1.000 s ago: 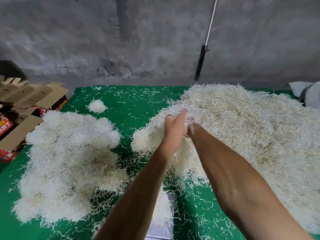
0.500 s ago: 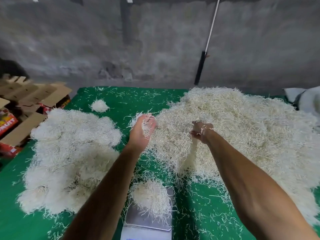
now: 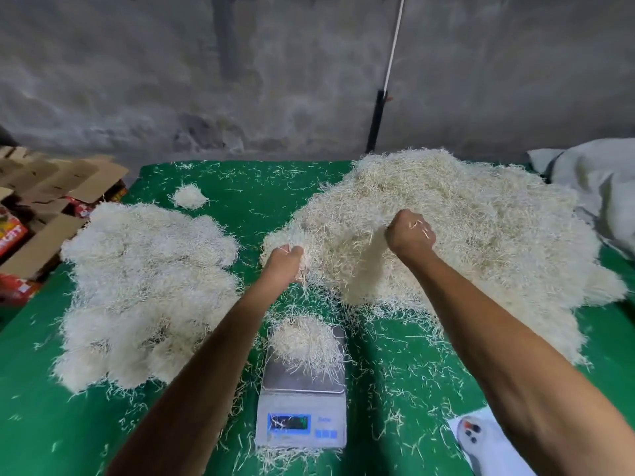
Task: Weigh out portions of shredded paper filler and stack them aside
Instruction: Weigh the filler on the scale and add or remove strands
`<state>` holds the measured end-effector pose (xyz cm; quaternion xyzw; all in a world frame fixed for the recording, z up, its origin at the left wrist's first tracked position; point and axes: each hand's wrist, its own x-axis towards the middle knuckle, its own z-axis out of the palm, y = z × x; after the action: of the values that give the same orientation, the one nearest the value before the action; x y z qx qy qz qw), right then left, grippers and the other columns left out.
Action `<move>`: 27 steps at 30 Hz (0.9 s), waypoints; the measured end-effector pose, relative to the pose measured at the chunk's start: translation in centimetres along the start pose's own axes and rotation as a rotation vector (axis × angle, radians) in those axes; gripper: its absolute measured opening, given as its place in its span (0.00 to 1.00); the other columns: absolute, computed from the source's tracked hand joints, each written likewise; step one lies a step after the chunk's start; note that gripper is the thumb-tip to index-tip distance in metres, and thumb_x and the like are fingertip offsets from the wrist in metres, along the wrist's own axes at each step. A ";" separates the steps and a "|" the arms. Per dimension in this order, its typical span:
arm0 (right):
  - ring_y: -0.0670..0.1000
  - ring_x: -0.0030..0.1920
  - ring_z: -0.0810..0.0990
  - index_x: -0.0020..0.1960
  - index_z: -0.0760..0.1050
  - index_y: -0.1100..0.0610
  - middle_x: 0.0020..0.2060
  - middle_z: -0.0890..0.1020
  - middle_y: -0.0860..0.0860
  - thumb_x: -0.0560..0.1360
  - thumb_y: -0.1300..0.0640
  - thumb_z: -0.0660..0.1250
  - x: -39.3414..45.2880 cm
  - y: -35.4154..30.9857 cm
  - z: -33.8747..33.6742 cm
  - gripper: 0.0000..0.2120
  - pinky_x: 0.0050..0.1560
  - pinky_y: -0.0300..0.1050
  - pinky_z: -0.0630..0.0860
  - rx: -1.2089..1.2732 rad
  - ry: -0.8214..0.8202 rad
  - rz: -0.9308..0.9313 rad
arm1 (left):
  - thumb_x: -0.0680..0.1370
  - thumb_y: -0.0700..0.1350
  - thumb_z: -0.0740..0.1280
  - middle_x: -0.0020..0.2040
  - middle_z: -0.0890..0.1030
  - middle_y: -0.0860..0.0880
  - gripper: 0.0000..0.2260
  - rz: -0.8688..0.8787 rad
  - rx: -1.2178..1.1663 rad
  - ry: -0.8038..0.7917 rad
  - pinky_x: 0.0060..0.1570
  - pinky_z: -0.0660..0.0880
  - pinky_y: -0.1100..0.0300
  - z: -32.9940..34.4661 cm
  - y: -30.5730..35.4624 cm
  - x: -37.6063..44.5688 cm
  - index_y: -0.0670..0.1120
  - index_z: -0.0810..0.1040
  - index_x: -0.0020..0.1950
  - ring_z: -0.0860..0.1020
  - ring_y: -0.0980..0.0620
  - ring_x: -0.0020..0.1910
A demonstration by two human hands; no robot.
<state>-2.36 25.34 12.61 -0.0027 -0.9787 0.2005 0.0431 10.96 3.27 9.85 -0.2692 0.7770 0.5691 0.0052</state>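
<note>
A big heap of cream shredded paper filler [image 3: 464,228] covers the right half of the green table [image 3: 247,190]. My left hand [image 3: 283,264] grips a tuft at the heap's near left edge. My right hand [image 3: 409,235] is fisted in filler higher on the heap, and a strand bundle hangs below it. A small portion [image 3: 305,343] lies on the pan of a white digital scale [image 3: 302,407] near the front. Weighed portions [image 3: 144,290] are stacked in a mound at the left.
One small tuft [image 3: 189,196] lies alone at the back left. Flattened cardboard boxes [image 3: 44,201] sit off the table's left edge. A white sack [image 3: 591,187] lies at the right. A paper sheet [image 3: 488,444] sits at the front right. Loose strands litter the cloth.
My hands were together on the heap, then parted. The left hand dropped toward the heap's near edge and closed on filler. The scale came fully into view.
</note>
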 end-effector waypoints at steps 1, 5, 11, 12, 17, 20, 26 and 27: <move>0.60 0.51 0.83 0.55 0.81 0.63 0.50 0.83 0.61 0.79 0.58 0.67 -0.6 1.3 0.3 0.09 0.52 0.51 0.81 0.027 -0.019 0.032 | 0.84 0.53 0.61 0.60 0.78 0.46 0.25 0.039 0.113 -0.024 0.60 0.70 0.56 -0.3 -0.9 -0.6 0.43 0.64 0.78 0.79 0.52 0.52; 0.61 0.55 0.82 0.69 0.73 0.64 0.59 0.80 0.66 0.81 0.66 0.62 -3.6 4.7 2.7 0.17 0.55 0.53 0.82 0.037 -0.190 0.015 | 0.80 0.45 0.70 0.64 0.78 0.36 0.21 0.180 0.426 -0.010 0.27 0.73 0.71 -1.0 -3.6 -1.9 0.38 0.73 0.70 0.77 0.57 0.33; 0.65 0.68 0.76 0.79 0.63 0.59 0.73 0.70 0.65 0.81 0.63 0.62 -8.7 3.1 6.7 0.26 0.70 0.63 0.73 -0.054 -0.449 -0.116 | 0.75 0.48 0.75 0.55 0.75 0.51 0.25 0.254 0.477 0.008 0.43 0.75 0.61 -0.8 -6.3 -3.2 0.50 0.65 0.65 0.77 0.53 0.48; 0.63 0.61 0.79 0.74 0.68 0.60 0.66 0.76 0.65 0.82 0.60 0.63 -9.3 2.8 7.1 0.21 0.64 0.61 0.78 -0.073 -0.387 -0.135 | 0.75 0.48 0.75 0.51 0.75 0.52 0.23 0.298 0.504 0.020 0.40 0.76 0.62 -0.7 -6.9 -3.4 0.51 0.65 0.62 0.77 0.55 0.44; 0.55 0.42 0.80 0.57 0.75 0.60 0.44 0.80 0.56 0.82 0.53 0.63 -12.1 3.1 8.1 0.11 0.44 0.49 0.79 -0.129 -0.275 -0.159 | 0.76 0.52 0.74 0.66 0.78 0.47 0.20 0.511 0.791 0.086 0.59 0.76 0.51 -0.5 -10.2 -4.1 0.50 0.76 0.67 0.78 0.47 0.61; 0.59 0.48 0.84 0.56 0.76 0.64 0.48 0.82 0.61 0.82 0.54 0.62 -13.5 3.6 8.9 0.13 0.54 0.60 0.83 -0.059 -0.369 -0.086 | 0.74 0.52 0.75 0.82 0.53 0.47 0.30 0.401 0.945 -0.113 0.77 0.48 0.40 -0.2 -12.5 -4.6 0.53 0.69 0.75 0.49 0.43 0.81; 0.56 0.51 0.79 0.64 0.74 0.63 0.58 0.76 0.59 0.80 0.56 0.68 -14.9 3.8 9.1 0.16 0.56 0.54 0.82 -0.103 -0.219 -0.176 | 0.73 0.45 0.77 0.83 0.51 0.53 0.40 0.266 0.525 -0.189 0.79 0.50 0.41 -1.9 -14.0 -6.3 0.55 0.61 0.80 0.48 0.48 0.81; 0.56 0.53 0.78 0.66 0.74 0.62 0.61 0.74 0.59 0.79 0.58 0.69 -14.7 3.7 8.8 0.17 0.56 0.54 0.82 -0.149 -0.184 -0.213 | 0.72 0.45 0.78 0.82 0.54 0.52 0.40 0.260 0.461 -0.189 0.78 0.53 0.45 -2.4 -14.2 -6.5 0.55 0.62 0.79 0.52 0.48 0.80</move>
<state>11.51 24.97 1.81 0.1163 -0.9855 0.1209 -0.0261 23.21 0.91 0.21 -0.1048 0.9100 0.3958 0.0656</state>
